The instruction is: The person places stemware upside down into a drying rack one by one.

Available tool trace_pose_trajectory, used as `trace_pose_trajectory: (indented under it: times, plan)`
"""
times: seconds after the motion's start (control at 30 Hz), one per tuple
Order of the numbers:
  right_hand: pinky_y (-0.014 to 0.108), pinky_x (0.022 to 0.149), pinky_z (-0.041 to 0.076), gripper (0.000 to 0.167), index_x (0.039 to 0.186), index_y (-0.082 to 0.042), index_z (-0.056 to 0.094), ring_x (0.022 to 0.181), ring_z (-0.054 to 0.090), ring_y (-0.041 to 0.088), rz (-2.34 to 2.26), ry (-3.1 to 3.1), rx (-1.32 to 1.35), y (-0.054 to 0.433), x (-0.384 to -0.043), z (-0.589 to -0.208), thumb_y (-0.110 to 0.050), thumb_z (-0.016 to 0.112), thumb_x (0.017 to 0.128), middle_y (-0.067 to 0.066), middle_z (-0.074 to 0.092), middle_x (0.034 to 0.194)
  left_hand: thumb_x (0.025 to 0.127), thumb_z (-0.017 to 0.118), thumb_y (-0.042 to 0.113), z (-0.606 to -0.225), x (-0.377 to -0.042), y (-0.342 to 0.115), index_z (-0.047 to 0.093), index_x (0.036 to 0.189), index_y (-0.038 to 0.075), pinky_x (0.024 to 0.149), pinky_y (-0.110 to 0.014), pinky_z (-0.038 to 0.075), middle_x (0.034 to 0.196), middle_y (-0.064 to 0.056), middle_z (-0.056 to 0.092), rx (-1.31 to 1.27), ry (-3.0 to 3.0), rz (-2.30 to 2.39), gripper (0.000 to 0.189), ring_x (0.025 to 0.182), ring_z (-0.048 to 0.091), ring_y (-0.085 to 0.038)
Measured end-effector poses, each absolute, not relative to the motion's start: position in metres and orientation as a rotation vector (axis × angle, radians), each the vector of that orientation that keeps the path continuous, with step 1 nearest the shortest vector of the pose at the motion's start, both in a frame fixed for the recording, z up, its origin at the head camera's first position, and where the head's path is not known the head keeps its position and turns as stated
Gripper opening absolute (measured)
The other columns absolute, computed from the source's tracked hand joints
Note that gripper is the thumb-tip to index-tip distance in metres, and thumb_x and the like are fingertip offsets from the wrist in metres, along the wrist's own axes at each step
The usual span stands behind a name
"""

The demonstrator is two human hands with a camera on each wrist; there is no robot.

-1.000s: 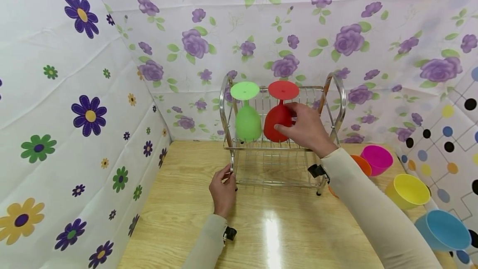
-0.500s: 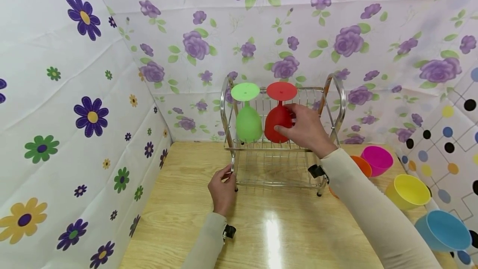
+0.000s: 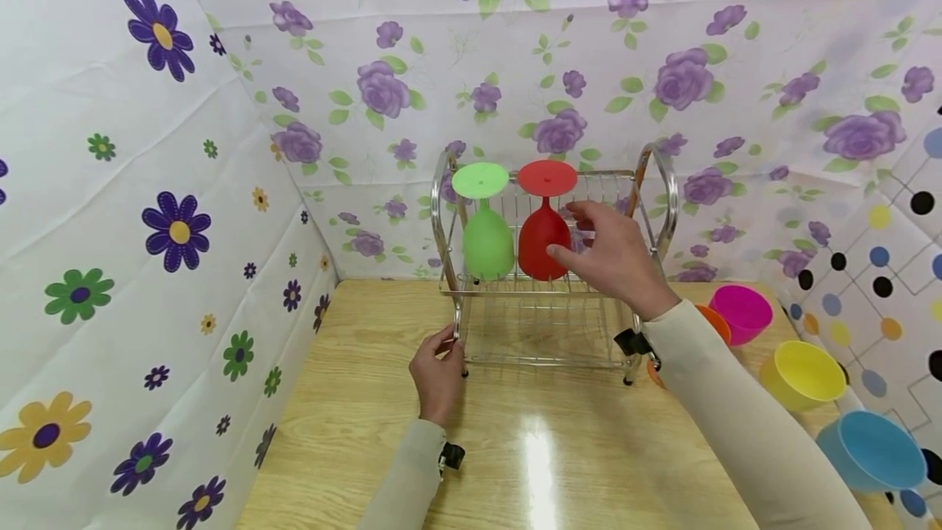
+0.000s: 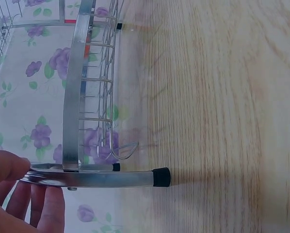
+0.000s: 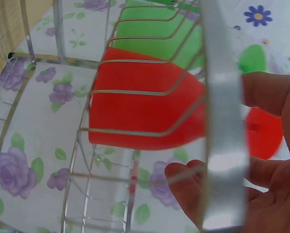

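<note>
A two-tier wire dish rack [image 3: 559, 294] stands on the table. On its upper tier a green goblet [image 3: 487, 245] and a red goblet [image 3: 543, 245] sit upside down side by side, feet upward. My left hand [image 3: 437, 373] pinches the rack's left front leg, thumb on one side and fingers on the other, as the left wrist view shows at the metal leg [image 4: 111, 179]. Just right of the red goblet, my right hand [image 3: 614, 256] is spread, thumb and fingers apart. In the right wrist view a gap shows between its fingers and the red bowl [image 5: 140, 107].
To the right on the table [image 3: 353, 448] stand a magenta cup [image 3: 742, 313], a yellow cup [image 3: 800, 375], a blue cup [image 3: 872, 452] and orange ware [image 3: 714, 322] partly behind my right sleeve. A flower-patterned sheet [image 3: 441, 47] hangs behind the rack.
My right hand has let go of the red goblet and moved slightly right. The goblet's foot has tipped slightly left, toward upright. My left hand stays on the rack leg.
</note>
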State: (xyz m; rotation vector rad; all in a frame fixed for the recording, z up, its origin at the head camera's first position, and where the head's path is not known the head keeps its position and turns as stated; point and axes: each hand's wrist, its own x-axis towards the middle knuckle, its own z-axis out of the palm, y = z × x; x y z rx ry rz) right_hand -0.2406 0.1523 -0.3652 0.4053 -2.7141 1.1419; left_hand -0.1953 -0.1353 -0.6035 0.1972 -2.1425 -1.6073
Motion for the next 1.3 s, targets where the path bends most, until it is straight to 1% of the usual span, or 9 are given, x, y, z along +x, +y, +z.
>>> trace_pose_trajectory:
  times: [0.17,0.4,0.53,0.67,0.77,0.9,1.1,1.2,1.3]
  plan:
    - [0.054,0.103,0.060,0.066,0.150,-0.008,0.057,0.127,0.065,0.034,1.202,-2.606,0.398,0.164,-0.219,-0.362,-0.031,0.082,0.094,0.013,0.063,0.143,0.095,0.077,0.003,-0.602,-0.194,-0.136,0.080,0.126,0.019,0.081,-0.026,0.066,0.112,-0.006,0.077,0.201,-2.151,-1.606,0.034,0.101,0.075,-0.023]
    - [0.050,0.099,0.062,0.060,0.146,-0.007,0.062,0.124,0.066,0.030,1.226,-2.458,0.405,0.182,-0.191,-0.363,-0.031,0.082,0.095,0.012,0.065,0.142,0.094,0.077,0.002,-0.605,-0.195,-0.137,0.080,0.123,0.017,0.079,-0.024,0.066,0.111,-0.006,0.076,0.202,-2.160,-1.573,0.033,0.101,0.074,-0.023]
    - [0.026,0.097,0.061,0.057,0.143,-0.010,0.064,0.123,0.067,0.026,1.231,-2.434,0.357,0.195,-0.170,-0.364,-0.030,0.083,0.094,0.007,0.067,0.137,0.094,0.078,0.003,-0.606,-0.196,-0.137,0.079,0.123,0.018,0.080,-0.025,0.066,0.109,-0.006,0.075,0.199,-2.166,-1.572,0.033,0.101,0.073,-0.022]
    - [0.002,0.093,0.049,0.056,0.141,-0.010,0.066,0.119,0.069,0.025,1.197,-2.412,0.305,0.212,-0.148,-0.370,-0.024,0.087,0.091,0.009,0.069,0.133,0.094,0.077,0.002,-0.607,-0.197,-0.135,0.079,0.123,0.017,0.082,-0.025,0.066,0.108,-0.006,0.075,0.196,-2.167,-1.585,0.032,0.102,0.073,-0.022]
    - [-0.002,0.092,0.046,0.058,0.141,-0.011,0.067,0.116,0.067,0.005,1.156,-2.391,0.267,0.228,-0.134,-0.380,-0.020,0.089,0.088,0.010,0.069,0.133,0.094,0.077,0.000,-0.605,-0.196,-0.134,0.079,0.123,0.016,0.082,-0.025,0.066,0.108,-0.006,0.075,0.188,-2.159,-1.587,0.033,0.102,0.073,-0.024]
    - [-0.002,0.090,0.046,0.059,0.140,-0.010,0.068,0.109,0.057,-0.021,1.112,-2.352,0.195,0.249,-0.115,-0.396,-0.015,0.090,0.086,0.010,0.070,0.133,0.094,0.077,-0.001,-0.604,-0.196,-0.134,0.080,0.122,0.017,0.082,-0.028,0.067,0.107,-0.007,0.075,0.180,-2.164,-1.562,0.033,0.101,0.074,-0.025]
    - [-0.001,0.088,0.047,0.061,0.138,-0.006,0.068,0.108,0.058,-0.020,1.135,-2.312,-0.038,0.274,-0.087,-0.424,-0.010,0.092,0.082,0.013,0.069,0.132,0.094,0.078,-0.001,-0.605,-0.195,-0.134,0.080,0.122,0.017,0.082,-0.031,0.067,0.106,-0.008,0.074,0.188,-2.173,-1.540,0.033,0.101,0.074,-0.026]
    - [-0.003,0.088,0.045,0.061,0.141,-0.009,0.067,0.111,0.055,-0.019,1.140,-2.331,-0.247,0.284,-0.074,-0.436,-0.015,0.091,0.085,0.010,0.068,0.135,0.093,0.078,-0.001,-0.604,-0.195,-0.133,0.080,0.122,0.017,0.082,-0.031,0.067,0.105,-0.007,0.074,0.194,-2.169,-1.541,0.033,0.100,0.074,-0.026]
    - [-0.004,0.091,0.044,0.062,0.145,-0.012,0.064,0.117,0.057,-0.009,1.111,-2.332,-0.435,0.295,-0.062,-0.449,-0.018,0.089,0.088,0.009,0.066,0.139,0.092,0.079,-0.001,-0.603,-0.195,-0.132,0.081,0.121,0.016,0.082,-0.030,0.067,0.104,-0.007,0.074,0.207,-2.164,-1.547,0.033,0.099,0.074,-0.026]
